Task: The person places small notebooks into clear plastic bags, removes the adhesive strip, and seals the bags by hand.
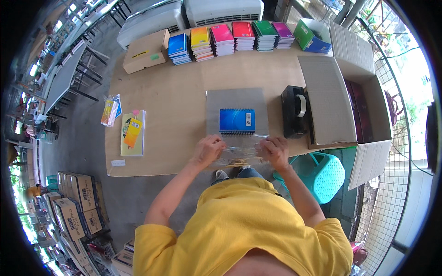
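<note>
A blue spiral notebook [237,121] lies on a grey mat [216,103] near the table's front edge. Its near end sits in the mouth of a clear plastic sleeve [241,149]. My left hand [208,149] pinches the sleeve's left side, and my right hand [274,151] grips its right side. Both hands rest at the front edge of the wooden table [170,101], just below the notebook.
A black tape dispenser [293,112] stands right of the mat, beside an open cardboard box [350,103]. Stacks of coloured notebooks [230,39] line the far edge, with a closed carton [146,50] at the left. Packets [131,132] lie at the table's left. A teal stool [322,172] stands below right.
</note>
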Demonstrator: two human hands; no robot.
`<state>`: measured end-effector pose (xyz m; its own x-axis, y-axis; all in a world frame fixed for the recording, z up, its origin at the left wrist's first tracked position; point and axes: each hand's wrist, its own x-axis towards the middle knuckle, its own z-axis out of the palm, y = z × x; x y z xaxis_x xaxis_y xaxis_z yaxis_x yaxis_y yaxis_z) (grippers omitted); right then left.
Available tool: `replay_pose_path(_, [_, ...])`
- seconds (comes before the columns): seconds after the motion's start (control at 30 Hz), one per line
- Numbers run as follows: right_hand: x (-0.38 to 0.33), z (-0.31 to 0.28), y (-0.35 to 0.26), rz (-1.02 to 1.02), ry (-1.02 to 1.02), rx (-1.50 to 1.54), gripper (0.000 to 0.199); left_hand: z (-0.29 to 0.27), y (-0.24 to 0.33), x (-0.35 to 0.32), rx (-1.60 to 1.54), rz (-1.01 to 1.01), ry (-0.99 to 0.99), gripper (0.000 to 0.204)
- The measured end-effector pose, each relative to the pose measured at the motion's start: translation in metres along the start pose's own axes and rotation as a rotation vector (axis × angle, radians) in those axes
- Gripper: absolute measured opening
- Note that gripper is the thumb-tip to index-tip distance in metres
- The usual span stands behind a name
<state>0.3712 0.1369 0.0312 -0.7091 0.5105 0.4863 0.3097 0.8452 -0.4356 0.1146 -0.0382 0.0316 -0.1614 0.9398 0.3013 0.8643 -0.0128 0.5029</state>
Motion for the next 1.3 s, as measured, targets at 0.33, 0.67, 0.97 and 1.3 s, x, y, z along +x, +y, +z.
replay_pose_path(0.33, [0.112, -0.007, 0.08, 0.529, -0.461, 0.474, 0.015, -0.022, 0.025, 0.049, -0.064, -0.082, 0.3, 0.041])
replay_pose_path(0.67, [0.138, 0.017, 0.099, 0.455, -0.46, 0.139, 0.022, 0.056, 0.062, 0.05, 0.227, -0.144, -0.023, 0.082])
replay_pose_path(0.97, [0.207, 0.12, 0.064, 0.431, -0.898, -0.008, 0.061, 0.057, 0.071, 0.051, 0.208, -0.21, -0.035, 0.086])
replay_pose_path(1.3, [0.183, 0.133, 0.076, 0.302, -0.28, 0.042, 0.014, 0.053, 0.063, 0.044, 0.171, -0.178, -0.061, 0.087])
